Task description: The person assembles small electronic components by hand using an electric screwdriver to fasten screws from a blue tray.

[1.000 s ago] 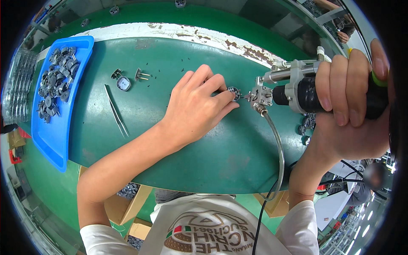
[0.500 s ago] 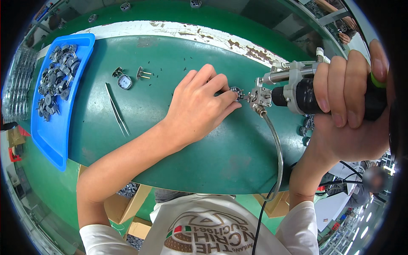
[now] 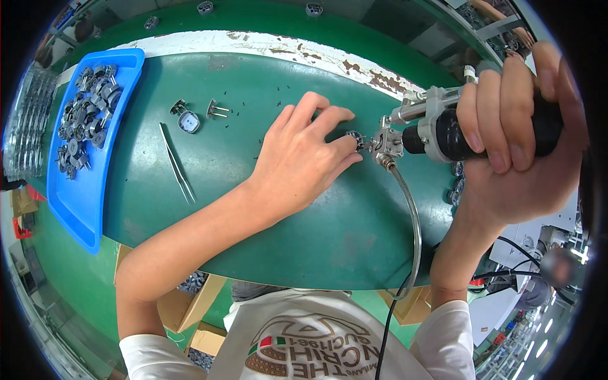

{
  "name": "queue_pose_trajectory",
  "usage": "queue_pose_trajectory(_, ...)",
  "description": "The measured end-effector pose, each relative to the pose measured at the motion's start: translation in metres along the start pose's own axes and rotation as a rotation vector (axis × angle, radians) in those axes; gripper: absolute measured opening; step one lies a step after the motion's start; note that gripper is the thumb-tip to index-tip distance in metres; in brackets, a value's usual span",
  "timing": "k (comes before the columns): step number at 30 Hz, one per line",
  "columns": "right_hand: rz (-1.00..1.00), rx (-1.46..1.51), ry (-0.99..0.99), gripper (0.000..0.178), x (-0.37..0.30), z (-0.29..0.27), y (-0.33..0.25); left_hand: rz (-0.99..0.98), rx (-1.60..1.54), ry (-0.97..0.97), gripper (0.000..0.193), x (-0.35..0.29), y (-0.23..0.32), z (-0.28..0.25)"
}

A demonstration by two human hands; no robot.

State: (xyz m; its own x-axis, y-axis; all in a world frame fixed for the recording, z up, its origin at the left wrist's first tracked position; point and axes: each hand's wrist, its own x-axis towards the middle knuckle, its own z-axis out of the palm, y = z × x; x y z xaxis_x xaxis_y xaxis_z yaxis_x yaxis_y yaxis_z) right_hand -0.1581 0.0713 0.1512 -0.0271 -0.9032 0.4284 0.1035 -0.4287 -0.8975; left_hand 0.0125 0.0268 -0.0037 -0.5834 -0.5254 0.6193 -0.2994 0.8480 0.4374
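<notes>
My left hand (image 3: 292,152) pinches a small round grey part (image 3: 356,138) on the green table between thumb and a finger. Its index finger is stretched out, off the part. In my right hand (image 3: 516,130) is a black and silver automatic-feed power screwdriver (image 3: 437,133). Its metal head (image 3: 386,144) sits right beside the small part; a clear hose (image 3: 415,221) runs from this head toward me. Whether the bit touches the part is too small to tell. Left of my left hand lie a grey housing (image 3: 188,122), a two-pronged piece (image 3: 216,109) and metal tweezers (image 3: 174,161).
A blue tray (image 3: 76,221) at the left holds many grey parts. Clear plastic trays (image 3: 28,126) are stacked beyond it. Tiny dark screws (image 3: 237,114) are scattered on the table. Several parts (image 3: 456,183) lie near my right wrist. A green belt (image 3: 259,19) with parts runs behind the table.
My left index finger has lifted and straightened away from the part. My right hand has shifted slightly left and up with the screwdriver's grip. Parts on the far belt have moved right.
</notes>
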Motion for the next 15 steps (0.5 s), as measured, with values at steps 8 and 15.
queue_pose_trajectory(8, 0.006, -0.095, 0.029, 0.022, 0.006, 0.011, -0.002, 0.014, 0.055, -0.089, 0.018, 0.001, -0.001, -0.002)
queue_pose_trajectory(15, -0.204, 0.051, -0.045, 0.025, -0.015, -0.029, -0.042, 0.035, 0.074, -0.056, 0.016, 0.002, -0.006, -0.014)
